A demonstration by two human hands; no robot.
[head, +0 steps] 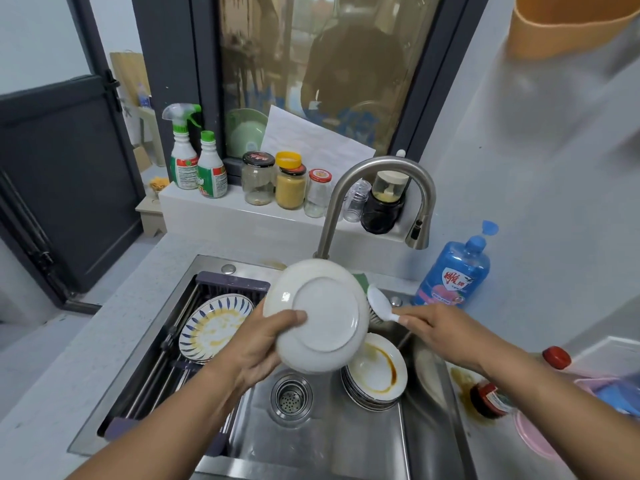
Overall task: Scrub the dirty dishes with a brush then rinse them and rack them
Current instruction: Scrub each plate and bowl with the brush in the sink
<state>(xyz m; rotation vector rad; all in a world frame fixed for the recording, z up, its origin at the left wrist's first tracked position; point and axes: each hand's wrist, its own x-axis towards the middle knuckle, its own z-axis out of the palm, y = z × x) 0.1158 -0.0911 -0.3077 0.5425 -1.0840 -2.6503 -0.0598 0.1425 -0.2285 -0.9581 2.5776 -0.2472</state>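
Note:
My left hand (266,344) grips a white plate (322,313) by its lower left rim and holds it tilted over the sink, its underside facing me. My right hand (440,330) holds the handle of a white dish brush (379,303), whose bristles sit at the plate's right edge, behind it. Below the plate a stack of dirty plates (375,375) with brown sauce stains stands in the steel sink (311,441). A blue-patterned plate (214,327) smeared with yellow leans in the dark rack (166,362) across the sink's left half.
The curved faucet (377,195) arches over the sink's back, no water running. A blue soap bottle (453,271) stands at the back right. Jars and spray bottles (194,157) line the window ledge. A brown spill, a tipped bottle (491,400) and a pink lid lie on the right counter.

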